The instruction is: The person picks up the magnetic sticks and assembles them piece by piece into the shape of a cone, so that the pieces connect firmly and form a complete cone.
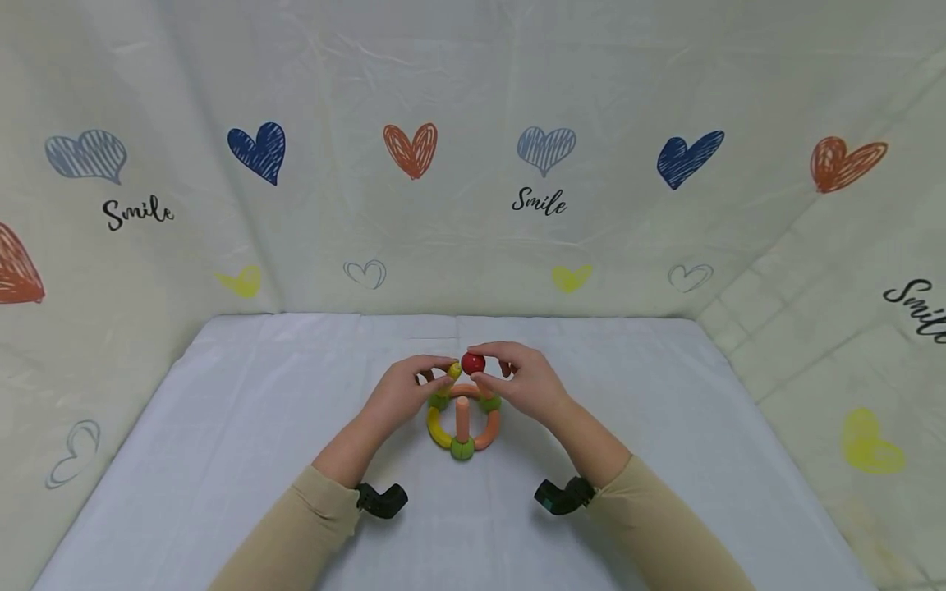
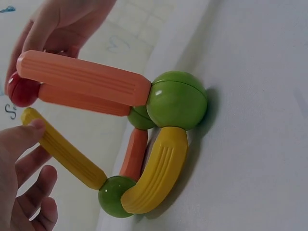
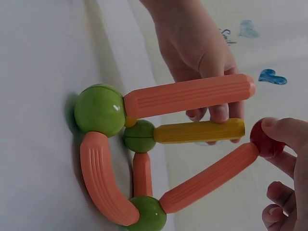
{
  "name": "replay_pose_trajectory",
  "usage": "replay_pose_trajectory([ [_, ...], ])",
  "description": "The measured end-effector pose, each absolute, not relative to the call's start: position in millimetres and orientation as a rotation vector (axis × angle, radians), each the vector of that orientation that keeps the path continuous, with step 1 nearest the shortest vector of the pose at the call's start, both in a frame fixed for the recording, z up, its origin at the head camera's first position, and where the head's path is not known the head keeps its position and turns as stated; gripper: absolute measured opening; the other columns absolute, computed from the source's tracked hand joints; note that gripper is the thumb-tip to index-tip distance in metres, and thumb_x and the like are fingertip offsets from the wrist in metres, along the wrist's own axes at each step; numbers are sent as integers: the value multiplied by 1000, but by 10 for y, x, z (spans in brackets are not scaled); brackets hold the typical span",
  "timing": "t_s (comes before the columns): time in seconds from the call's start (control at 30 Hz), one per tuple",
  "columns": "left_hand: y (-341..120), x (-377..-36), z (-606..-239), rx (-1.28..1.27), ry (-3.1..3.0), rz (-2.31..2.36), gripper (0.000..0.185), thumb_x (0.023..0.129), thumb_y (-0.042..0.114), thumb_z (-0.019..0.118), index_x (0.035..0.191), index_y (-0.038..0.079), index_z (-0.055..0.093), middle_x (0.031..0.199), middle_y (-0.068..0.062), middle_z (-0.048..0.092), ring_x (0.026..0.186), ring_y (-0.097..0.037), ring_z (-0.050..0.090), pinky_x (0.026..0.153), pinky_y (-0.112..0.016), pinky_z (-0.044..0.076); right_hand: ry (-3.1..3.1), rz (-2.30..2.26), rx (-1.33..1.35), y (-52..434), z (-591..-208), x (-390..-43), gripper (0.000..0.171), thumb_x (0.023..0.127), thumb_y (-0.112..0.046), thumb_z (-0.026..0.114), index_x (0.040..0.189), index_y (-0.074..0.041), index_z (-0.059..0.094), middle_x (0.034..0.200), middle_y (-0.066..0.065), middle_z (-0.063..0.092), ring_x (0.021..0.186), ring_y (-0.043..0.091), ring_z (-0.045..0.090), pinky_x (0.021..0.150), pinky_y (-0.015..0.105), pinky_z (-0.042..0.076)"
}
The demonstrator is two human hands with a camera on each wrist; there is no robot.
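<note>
Nearest us on the white table (image 1: pixel 244 427), a green ball (image 1: pixel 462 448) anchors the toy frame, curved yellow (image 1: pixel 438 428) and orange (image 1: pixel 488 432) pieces flanking it; above, our left hand (image 1: pixel 402 392) pinches the yellow rod (image 1: pixel 454 371); our right hand (image 1: pixel 525 379) pinches the red ball (image 1: pixel 473 363) at the apex; heart-printed backdrop (image 1: pixel 473 164) beyond.

White tablecloth (image 1: pixel 244 427) lies bare left, right and in front of the toy frame (image 1: pixel 463 419); approach open there. Left hand (image 1: pixel 402 392) and right hand (image 1: pixel 521 382) close off the top around the red ball (image 1: pixel 473 363). Fabric backdrop (image 1: pixel 458 246) probably blocks beyond the far edge.
</note>
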State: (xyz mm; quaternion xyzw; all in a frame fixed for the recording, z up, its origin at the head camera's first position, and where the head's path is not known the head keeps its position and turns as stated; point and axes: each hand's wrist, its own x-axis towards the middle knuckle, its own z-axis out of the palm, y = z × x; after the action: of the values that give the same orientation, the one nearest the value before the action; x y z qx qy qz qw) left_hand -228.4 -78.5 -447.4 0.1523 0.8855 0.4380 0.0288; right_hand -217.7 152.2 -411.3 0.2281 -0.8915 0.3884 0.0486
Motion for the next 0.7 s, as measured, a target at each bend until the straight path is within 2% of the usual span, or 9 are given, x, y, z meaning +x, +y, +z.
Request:
replay_pose_trajectory([
  [0.17,-760,-2286,-4480,472,2758,1311,31,91,35,72,122,28,72,112,12,67,91,-15,57,75,-32,49,-2746,1160,716,1479,-4086,-2178,35,90,-27,75,125,-24,71,115,-11,68,80,18,51,62,31,45],
  [0.5,-751,-2274,-4477,459,2744,1323,31,92,35,71,122,24,71,115,4,68,94,-16,57,79,-33,50,-2764,1187,696,1443,-4078,-2168,36,91,-26,75,126,-25,70,115,-10,67,81,18,50,60,30,46],
  [0.7,-788,-2264,-4478,478,2751,1361,33,92,37,71,123,27,71,113,9,68,94,-15,57,79,-33,50,-2773,1209,674,1438,-4086,-2161,38,90,-27,75,127,-25,69,115,-10,67,83,18,52,60,30,47],
])
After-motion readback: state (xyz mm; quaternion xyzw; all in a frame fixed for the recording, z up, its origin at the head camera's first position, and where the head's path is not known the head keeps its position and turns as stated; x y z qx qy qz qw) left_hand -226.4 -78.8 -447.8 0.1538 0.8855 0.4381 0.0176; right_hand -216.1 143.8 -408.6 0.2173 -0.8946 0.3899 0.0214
